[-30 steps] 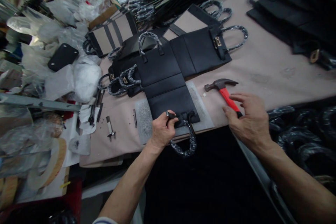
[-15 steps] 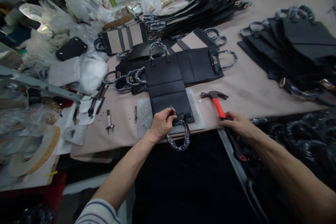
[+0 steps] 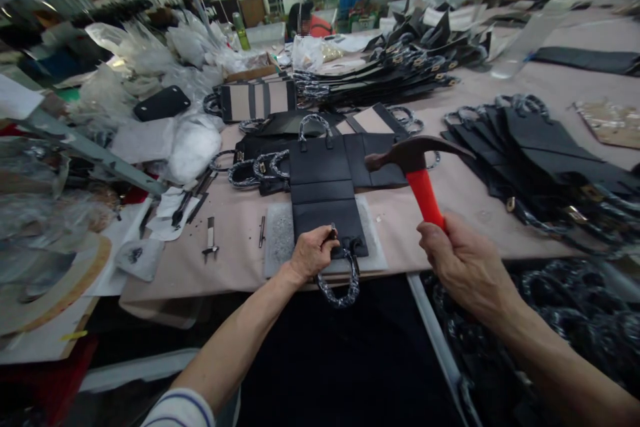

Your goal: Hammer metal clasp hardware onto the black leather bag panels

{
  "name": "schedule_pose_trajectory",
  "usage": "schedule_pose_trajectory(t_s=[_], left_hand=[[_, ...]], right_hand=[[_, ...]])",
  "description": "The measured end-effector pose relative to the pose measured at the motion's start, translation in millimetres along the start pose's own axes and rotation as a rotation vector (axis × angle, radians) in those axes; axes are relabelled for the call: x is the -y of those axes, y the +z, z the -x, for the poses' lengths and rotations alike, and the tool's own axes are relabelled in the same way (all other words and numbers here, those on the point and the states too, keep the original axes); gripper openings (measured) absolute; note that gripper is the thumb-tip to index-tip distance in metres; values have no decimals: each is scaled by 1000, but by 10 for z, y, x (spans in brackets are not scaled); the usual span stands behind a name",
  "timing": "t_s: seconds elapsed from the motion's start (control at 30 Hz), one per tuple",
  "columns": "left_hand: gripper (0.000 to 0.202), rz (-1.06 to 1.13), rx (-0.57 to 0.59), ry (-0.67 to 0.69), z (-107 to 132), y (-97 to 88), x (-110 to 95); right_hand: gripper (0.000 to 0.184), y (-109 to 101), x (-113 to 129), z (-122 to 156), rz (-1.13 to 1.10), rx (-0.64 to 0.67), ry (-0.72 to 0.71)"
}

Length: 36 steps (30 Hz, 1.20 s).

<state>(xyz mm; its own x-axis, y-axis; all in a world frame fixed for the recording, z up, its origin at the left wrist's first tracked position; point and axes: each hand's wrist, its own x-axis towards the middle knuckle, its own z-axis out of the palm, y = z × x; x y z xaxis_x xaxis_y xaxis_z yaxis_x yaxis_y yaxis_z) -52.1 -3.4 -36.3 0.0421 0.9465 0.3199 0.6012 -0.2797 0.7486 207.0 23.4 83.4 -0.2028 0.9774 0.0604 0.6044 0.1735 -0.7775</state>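
Note:
My right hand (image 3: 463, 263) is closed round the red handle of a claw hammer (image 3: 417, 170), which is lifted off the table with its dark head up and pointing left. My left hand (image 3: 311, 252) is closed on a small dark metal punch (image 3: 331, 232), held upright on the near end of a flat black leather bag panel (image 3: 325, 203). That panel lies on a grey pad (image 3: 280, 240) at the table's front edge. Its plastic-wrapped handle (image 3: 345, 283) hangs over the edge just right of my left hand.
More black bag panels with wrapped handles lie stacked at the middle (image 3: 370, 147), back (image 3: 400, 67) and right (image 3: 545, 140). Small metal tools (image 3: 210, 240) sit left of the pad. White plastic bags (image 3: 185, 140) pile up at left. Other people work at the far benches.
My right hand took hold of the hammer and raised it off the table. My left hand stayed on the punch at the panel's near end. The view tilted up.

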Motion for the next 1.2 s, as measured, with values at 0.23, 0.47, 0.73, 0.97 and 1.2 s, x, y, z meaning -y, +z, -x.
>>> schedule_pose_trajectory(t_s=[0.23, 0.47, 0.73, 0.97, 1.2], left_hand=[[10, -37, -1, 5, 19, 34, 49], [11, -43, -4, 20, 20, 39, 46], [13, -66, -6, 25, 23, 55, 68], [9, -55, -4, 7, 27, 56, 74], [13, -7, 78, -38, -9, -47, 37]], right_hand=[[23, -164, 259, 40, 526, 167, -445], [20, -199, 425, 116, 388, -242, -407], [31, -111, 301, 152, 480, -106, -389], [30, -116, 143, 100, 526, 225, -250], [35, 200, -680, -150, 357, 303, 191]])
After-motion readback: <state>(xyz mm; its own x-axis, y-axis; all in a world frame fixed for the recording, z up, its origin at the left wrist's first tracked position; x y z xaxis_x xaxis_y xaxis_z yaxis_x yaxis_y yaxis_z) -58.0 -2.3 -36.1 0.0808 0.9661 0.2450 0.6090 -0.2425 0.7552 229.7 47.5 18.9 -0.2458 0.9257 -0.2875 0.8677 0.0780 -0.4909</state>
